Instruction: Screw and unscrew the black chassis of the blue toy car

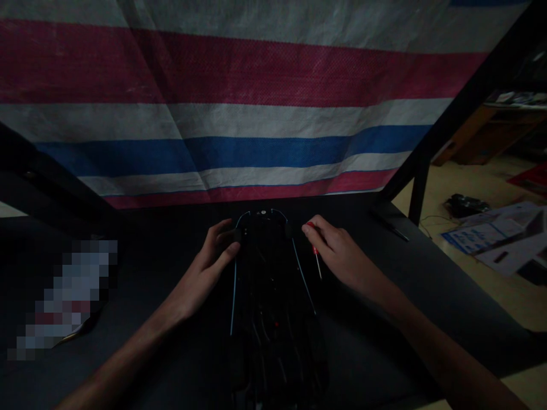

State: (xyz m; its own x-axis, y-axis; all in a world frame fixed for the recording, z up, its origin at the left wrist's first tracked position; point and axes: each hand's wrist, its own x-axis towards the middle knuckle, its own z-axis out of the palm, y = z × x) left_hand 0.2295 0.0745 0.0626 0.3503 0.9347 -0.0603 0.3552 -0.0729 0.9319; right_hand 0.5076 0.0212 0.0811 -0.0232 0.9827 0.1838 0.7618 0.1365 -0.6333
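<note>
A dark toy car (pixel 273 279) with light-blue edge trim lies on the black table, its underside apparently facing up. At its far left corner, my left hand (pixel 211 253) has thumb and fingers curved around the wheel area. To the right of the car, my right hand (pixel 337 247) is closed around a screwdriver (pixel 315 250) with a red handle. The screwdriver's thin metal shaft points down toward me, apart from the car. Dim light hides most detail on the underside; a small red spot shows near the rear.
A striped red, white and blue tarp (pixel 256 114) hangs behind the table (pixel 384 296). A slim dark tool (pixel 397 230) with a metal tip lies at the far right. A blurred-out, pale item (pixel 72 296) rests at left. Papers (pixel 496 233) lie on the floor.
</note>
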